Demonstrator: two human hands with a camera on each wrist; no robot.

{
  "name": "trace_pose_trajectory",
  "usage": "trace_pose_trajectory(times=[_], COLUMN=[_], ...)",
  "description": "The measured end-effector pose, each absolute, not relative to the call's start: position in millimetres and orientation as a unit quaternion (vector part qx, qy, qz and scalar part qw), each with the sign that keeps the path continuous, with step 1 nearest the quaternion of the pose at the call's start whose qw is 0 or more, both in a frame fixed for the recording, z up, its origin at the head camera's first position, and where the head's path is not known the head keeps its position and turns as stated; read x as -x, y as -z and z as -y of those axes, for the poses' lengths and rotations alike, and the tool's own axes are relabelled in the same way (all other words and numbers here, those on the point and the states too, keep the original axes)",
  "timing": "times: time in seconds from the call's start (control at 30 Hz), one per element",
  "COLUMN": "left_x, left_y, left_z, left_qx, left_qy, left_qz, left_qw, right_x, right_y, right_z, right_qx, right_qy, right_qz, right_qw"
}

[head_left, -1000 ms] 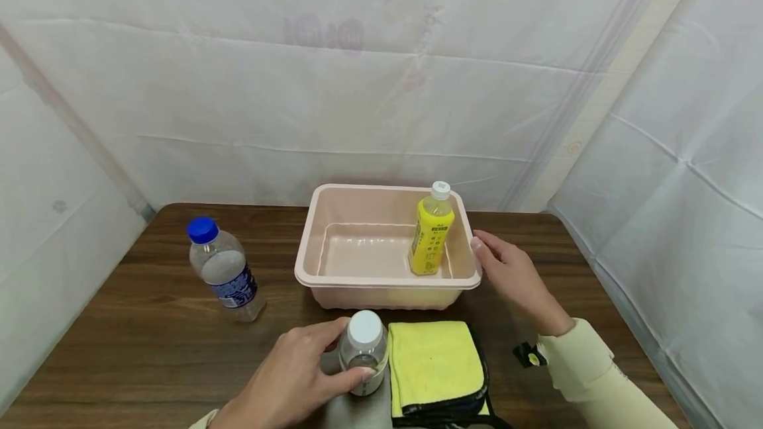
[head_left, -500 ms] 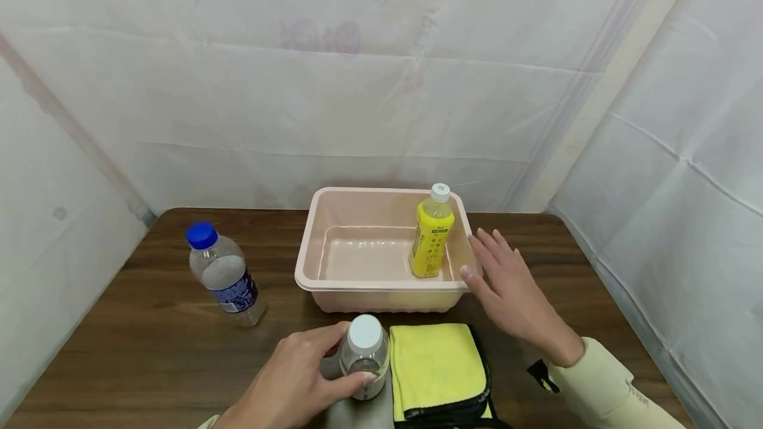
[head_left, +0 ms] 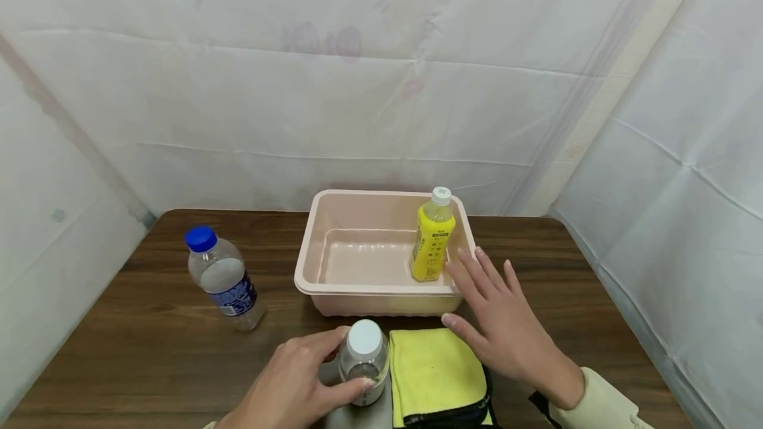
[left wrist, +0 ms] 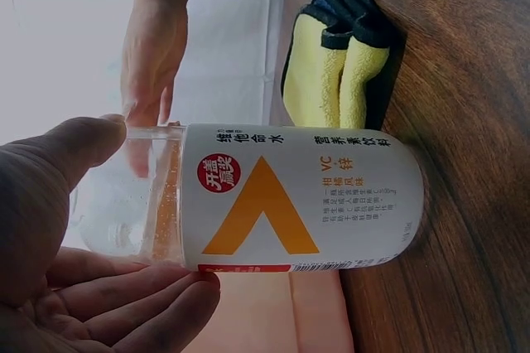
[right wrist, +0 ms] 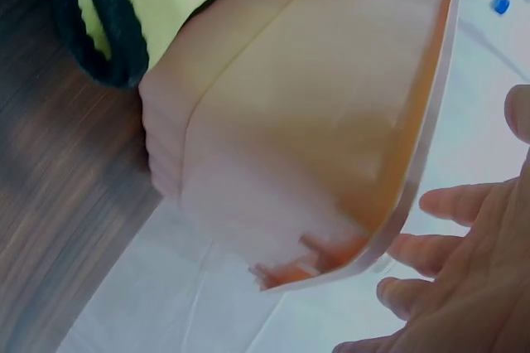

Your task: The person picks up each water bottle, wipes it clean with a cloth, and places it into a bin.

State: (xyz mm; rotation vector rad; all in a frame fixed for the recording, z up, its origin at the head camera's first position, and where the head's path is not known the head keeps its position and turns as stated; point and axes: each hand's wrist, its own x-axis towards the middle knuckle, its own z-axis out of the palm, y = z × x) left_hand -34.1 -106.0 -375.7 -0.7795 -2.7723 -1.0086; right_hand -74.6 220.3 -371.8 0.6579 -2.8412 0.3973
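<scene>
From the head, the left hand [head_left: 295,376] holds a clear bottle [head_left: 365,363] with a white cap, at the near side of the brown table [head_left: 119,343], just left of a folded yellow cloth [head_left: 438,376]. Its thumb and fingers are clamped around the bottle. The right hand [head_left: 509,330] is at the near right corner of a pink tub [head_left: 381,303], and its fingers are straight and spread apart, with nothing in them. A yellow bottle [head_left: 432,243] is in the tub, at the right end. A bottle with a blue cap [head_left: 229,283] is on the table, left of the tub. So one bottle is in the tub and two are out, which looks to me like an early part of the work. From the left wrist, the thumb is on one side of the clear bottle and the other fingers are across from it. The white label [left wrist: 306,204] shows well. From the right wrist, the fingers are apart, right beside the tub's rim [right wrist: 418,171]. I cannot tell if they touch it.
</scene>
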Motion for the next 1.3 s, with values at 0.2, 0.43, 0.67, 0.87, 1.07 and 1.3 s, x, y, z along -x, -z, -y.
trace_pose_trajectory(times=[0.2, 0.43, 0.67, 0.87, 1.07, 1.3], left_x=[36.2, 36.5, 37.8, 38.1, 36.1, 38.0], left_y=[372.3, 371.5, 371.9, 372.1, 375.0, 374.2], left_z=[104.9, 104.3, 104.7, 105.0, 105.2, 105.4], left_qx=[0.237, 0.232, 0.230, 0.236, 0.252, 0.246], left_qy=[0.326, 0.322, 0.326, 0.326, 0.322, 0.310], left_qz=[0.915, 0.918, 0.917, 0.915, 0.912, 0.918], left_qw=[0.015, 0.013, -0.002, 0.004, 0.029, 0.019], right_x=[59.3, 48.6, 42.7, 36.4, 30.9, 31.9], right_y=[376.4, 383.4, 387.6, 391.2, 403.8, 416.5], right_z=[-212.1, -204.6, -199.6, -195.6, -192.7, -186.2], right_qx=[-0.249, -0.275, -0.293, -0.319, -0.382, -0.405], right_qy=[-0.088, -0.042, -0.011, 0.014, 0.035, -0.036], right_qz=[0.959, 0.954, 0.945, 0.936, 0.906, 0.913], right_qw=[0.099, 0.111, 0.146, 0.149, 0.180, 0.015])
